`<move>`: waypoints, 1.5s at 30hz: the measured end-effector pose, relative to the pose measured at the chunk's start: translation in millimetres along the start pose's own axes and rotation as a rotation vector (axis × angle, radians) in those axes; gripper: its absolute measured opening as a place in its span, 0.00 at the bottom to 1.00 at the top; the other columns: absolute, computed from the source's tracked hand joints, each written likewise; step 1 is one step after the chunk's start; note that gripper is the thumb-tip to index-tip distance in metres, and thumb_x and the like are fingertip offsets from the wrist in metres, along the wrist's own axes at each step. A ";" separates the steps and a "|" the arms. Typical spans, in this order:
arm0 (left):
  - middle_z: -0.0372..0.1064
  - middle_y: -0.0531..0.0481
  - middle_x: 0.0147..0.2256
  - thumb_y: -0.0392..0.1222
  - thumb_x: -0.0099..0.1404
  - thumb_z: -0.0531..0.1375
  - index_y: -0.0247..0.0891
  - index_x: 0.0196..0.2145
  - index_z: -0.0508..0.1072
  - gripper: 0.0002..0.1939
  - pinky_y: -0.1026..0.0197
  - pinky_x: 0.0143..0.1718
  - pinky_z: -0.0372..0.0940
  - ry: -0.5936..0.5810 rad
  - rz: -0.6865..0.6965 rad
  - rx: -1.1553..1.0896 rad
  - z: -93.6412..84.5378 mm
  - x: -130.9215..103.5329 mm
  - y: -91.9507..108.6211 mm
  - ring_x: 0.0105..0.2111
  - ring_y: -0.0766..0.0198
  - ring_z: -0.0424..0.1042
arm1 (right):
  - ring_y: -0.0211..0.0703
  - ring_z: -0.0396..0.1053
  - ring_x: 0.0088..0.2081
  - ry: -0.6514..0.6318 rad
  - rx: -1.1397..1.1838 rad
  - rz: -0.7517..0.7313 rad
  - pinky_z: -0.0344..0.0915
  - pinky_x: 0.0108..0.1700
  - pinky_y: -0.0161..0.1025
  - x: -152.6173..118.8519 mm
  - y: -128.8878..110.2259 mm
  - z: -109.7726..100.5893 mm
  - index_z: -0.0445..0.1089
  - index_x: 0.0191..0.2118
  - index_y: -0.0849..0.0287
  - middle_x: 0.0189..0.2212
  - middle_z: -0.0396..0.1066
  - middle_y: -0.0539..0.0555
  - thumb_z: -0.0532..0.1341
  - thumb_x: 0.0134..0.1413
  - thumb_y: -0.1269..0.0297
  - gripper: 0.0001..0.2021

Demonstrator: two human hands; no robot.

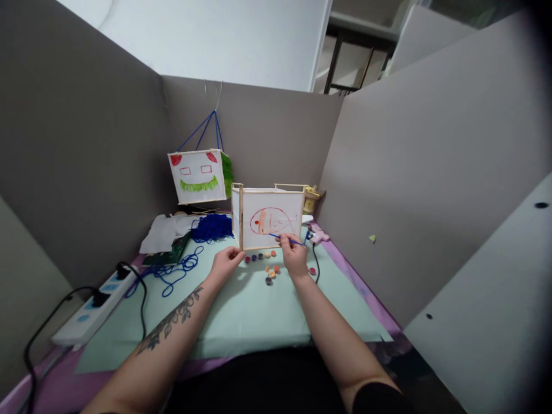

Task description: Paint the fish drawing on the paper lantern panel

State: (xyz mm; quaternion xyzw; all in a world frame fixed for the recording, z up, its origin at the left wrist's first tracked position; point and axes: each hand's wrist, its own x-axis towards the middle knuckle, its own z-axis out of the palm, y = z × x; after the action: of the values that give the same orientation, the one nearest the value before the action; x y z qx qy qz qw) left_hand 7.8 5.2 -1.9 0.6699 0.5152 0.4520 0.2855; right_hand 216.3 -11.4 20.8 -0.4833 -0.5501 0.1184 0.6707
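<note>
A box-shaped paper lantern (276, 198) with a thin wooden frame stands upright on the table. Its front panel carries a red fish outline, partly coloured orange, with a red dot for an eye. My left hand (226, 263) grips the lantern's lower left corner between thumb and fingers. In my right hand (294, 257) is a thin blue paintbrush (298, 242), its tip against the lower part of the fish. Several small paint pots (260, 256) sit below the lantern, in red, dark, yellow and orange.
A finished-looking lantern (198, 176) hangs by blue cords at the back left. Blue yarn (212, 227) and white cloth or paper (161, 233) lie beneath it. A power strip (92, 313) with black cables is at the left. A pink glue gun (319, 233) rests right. Grey partitions (267, 126) enclose the table.
</note>
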 end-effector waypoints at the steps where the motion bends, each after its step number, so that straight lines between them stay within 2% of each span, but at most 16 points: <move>1: 0.62 0.55 0.18 0.52 0.53 0.59 0.35 0.23 0.70 0.15 0.66 0.24 0.53 -0.002 0.001 0.001 0.1 0.2 -0.4 0.21 0.68 0.59 | 0.40 0.69 0.27 0.015 0.013 0.012 0.65 0.31 0.35 0.5 0.2 -0.9 0.72 0.30 0.62 0.27 0.75 0.55 0.56 0.55 0.55 0.15; 6: 0.61 0.55 0.18 0.52 0.53 0.58 0.35 0.22 0.69 0.15 0.66 0.24 0.53 0.002 0.010 0.006 -0.1 0.7 0.2 0.21 0.68 0.58 | 0.39 0.69 0.26 0.062 0.143 0.045 0.65 0.30 0.35 6.5 0.5 0.0 0.71 0.32 0.63 0.27 0.75 0.56 0.55 0.55 0.52 0.18; 11: 0.61 0.55 0.19 0.52 0.52 0.58 0.35 0.23 0.69 0.16 0.66 0.25 0.53 -0.003 -0.006 0.004 -0.6 0.5 2.0 0.21 0.68 0.58 | 0.37 0.67 0.25 0.023 0.101 0.079 0.63 0.29 0.34 7.5 4.9 4.6 0.72 0.33 0.63 0.28 0.76 0.55 0.56 0.54 0.51 0.18; 15: 0.61 0.55 0.18 0.53 0.52 0.58 0.35 0.23 0.70 0.16 0.66 0.24 0.53 -0.004 0.005 0.001 0.0 0.9 0.8 0.21 0.68 0.59 | 0.37 0.65 0.23 0.074 0.076 0.129 0.62 0.28 0.34 7.2 10.6 0.7 0.73 0.30 0.64 0.25 0.74 0.55 0.56 0.53 0.51 0.19; 19: 0.61 0.56 0.18 0.52 0.53 0.58 0.35 0.22 0.69 0.16 0.66 0.24 0.53 0.009 0.022 0.011 -0.3 0.7 -0.2 0.21 0.68 0.59 | 0.36 0.64 0.23 0.132 0.153 0.141 0.62 0.29 0.34 9.7 13.8 -1.9 0.72 0.29 0.64 0.24 0.74 0.55 0.57 0.52 0.50 0.19; 25: 0.63 0.55 0.18 0.53 0.52 0.59 0.35 0.23 0.70 0.16 0.66 0.24 0.53 0.002 0.005 -0.006 -0.9 0.4 1.5 0.21 0.68 0.59 | 0.35 0.62 0.22 0.137 0.164 0.164 0.60 0.26 0.33 14.8 22.0 2.6 0.70 0.27 0.64 0.23 0.72 0.53 0.58 0.50 0.48 0.20; 30: 0.62 0.55 0.18 0.53 0.52 0.59 0.35 0.23 0.70 0.16 0.66 0.24 0.53 0.001 -0.008 -0.023 -0.4 0.5 1.6 0.21 0.68 0.59 | 0.33 0.63 0.19 0.177 0.450 0.261 0.55 0.21 0.30 21.9 28.9 -4.5 0.64 0.33 0.58 0.21 0.70 0.47 0.63 0.44 0.50 0.16; 32: 0.62 0.55 0.18 0.53 0.52 0.59 0.35 0.22 0.70 0.16 0.66 0.24 0.53 0.001 0.009 -0.018 -0.2 0.4 0.8 0.21 0.68 0.59 | 0.33 0.64 0.19 0.139 0.558 0.286 0.54 0.20 0.30 24.9 28.6 -10.2 0.63 0.33 0.57 0.22 0.71 0.47 0.62 0.43 0.50 0.16; 35: 0.62 0.55 0.18 0.53 0.52 0.59 0.35 0.22 0.70 0.16 0.66 0.24 0.53 0.009 0.013 -0.008 -0.1 0.1 0.6 0.21 0.68 0.59 | 0.36 0.67 0.21 0.079 0.663 0.293 0.55 0.20 0.31 28.4 26.3 -16.6 0.65 0.34 0.58 0.26 0.74 0.52 0.56 0.48 0.47 0.18; 38: 0.63 0.55 0.19 0.53 0.52 0.59 0.35 0.23 0.71 0.16 0.66 0.24 0.54 -0.003 0.004 -0.020 -0.2 -0.4 1.9 0.21 0.68 0.60 | 0.37 0.69 0.23 0.054 0.706 0.311 0.56 0.20 0.32 30.0 25.0 -17.2 0.67 0.36 0.59 0.30 0.76 0.55 0.52 0.51 0.47 0.20; 45: 0.63 0.55 0.19 0.53 0.52 0.59 0.35 0.23 0.71 0.16 0.66 0.24 0.54 -0.004 0.005 -0.015 -1.1 -1.2 4.2 0.21 0.68 0.60 | 0.36 0.71 0.25 0.143 0.658 0.349 0.59 0.22 0.29 28.9 30.4 -7.0 0.61 0.35 0.57 0.27 0.76 0.51 0.59 0.47 0.53 0.14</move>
State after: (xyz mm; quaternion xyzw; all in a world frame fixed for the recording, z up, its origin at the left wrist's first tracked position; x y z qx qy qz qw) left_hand 8.6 2.7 1.8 0.6698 0.5098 0.4552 0.2904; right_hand 244.3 20.3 15.6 -0.3355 -0.3436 0.3672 0.7966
